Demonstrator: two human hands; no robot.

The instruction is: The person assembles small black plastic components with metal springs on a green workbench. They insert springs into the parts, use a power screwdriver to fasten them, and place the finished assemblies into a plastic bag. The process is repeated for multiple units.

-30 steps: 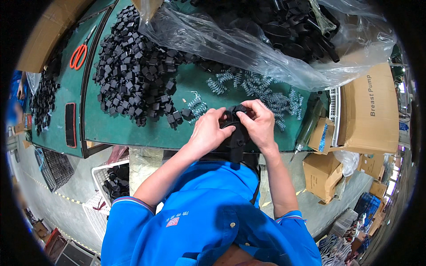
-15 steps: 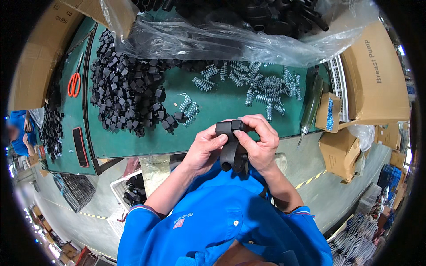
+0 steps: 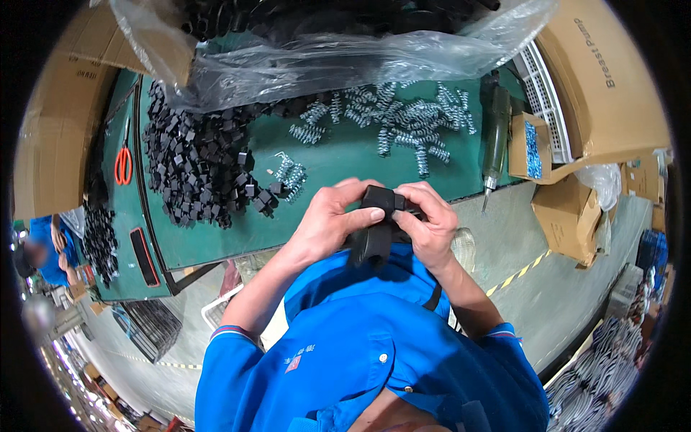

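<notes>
A black plastic part with a blocky top and a curved lower end (image 3: 373,241) is held just off the table's near edge, in front of my blue shirt. My left hand (image 3: 330,219) is closed round its upper left side, thumb lying across the front. From the other side my right hand (image 3: 430,227) pinches a small black block (image 3: 398,202) at the part's top right; whether the block sits inside the part is hidden by my fingers. Beyond my hands lie a pile of small black blocks (image 3: 194,158) and a spread of metal springs (image 3: 414,119), all on the green table (image 3: 338,169).
A plastic-lined box of black parts (image 3: 345,61) stands at the far edge. An electric screwdriver (image 3: 497,137) and a small box with blue pieces (image 3: 533,147) lie right. Red scissors (image 3: 123,162) and a phone (image 3: 145,258) rest left. Another person (image 3: 54,245) sits far left.
The black part has turned in my hands, its lower end swinging slightly left. My left hand has shifted further over its top. The whole view has tilted a little.
</notes>
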